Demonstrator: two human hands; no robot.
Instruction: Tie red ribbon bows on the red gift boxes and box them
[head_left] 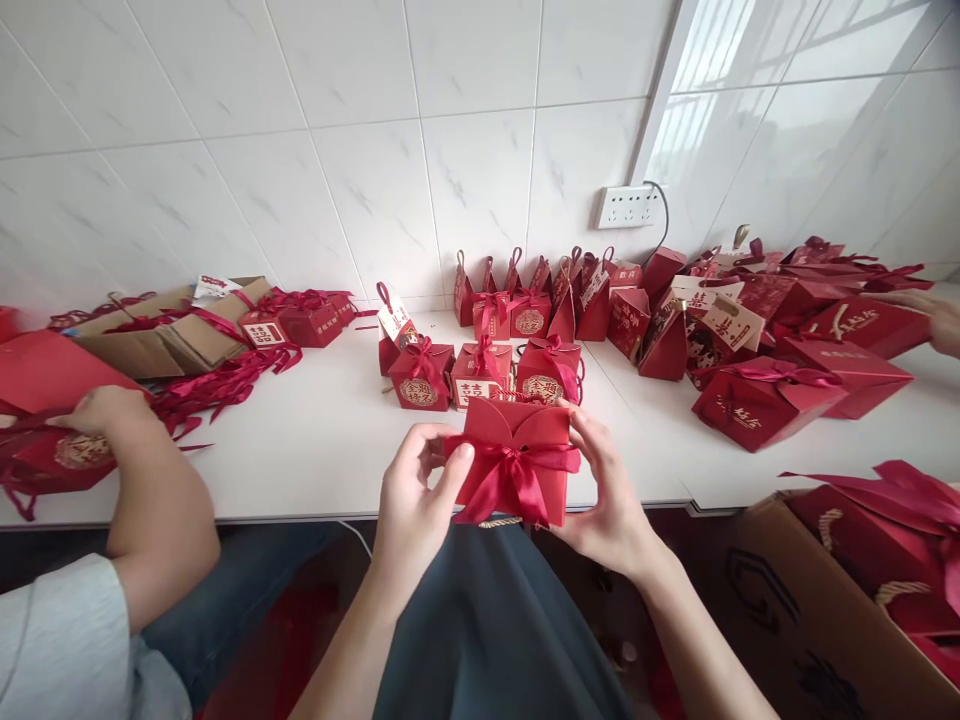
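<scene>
Just over the table's front edge, a red gift box [517, 425] with a ribbon bow [514, 475] on its front is held between both hands. My left hand [424, 490] grips its left side, the thumb on the ribbon loop. On the right side, my right hand [604, 480] grips the box, fingers at the top corner and thumb low, partly behind it. Directly behind stand three small red boxes with bows: one at left [422, 375], one in the middle [481, 370] and one at right [550, 370].
Several small boxes [529, 315] line the white table [330, 430] near the tiled wall. A large heap of red boxes [772, 400] lies right. At left are a cardboard box [180, 345], ribbons [217, 385] and a person's arm [157, 480]. A carton [810, 600] stands lower right.
</scene>
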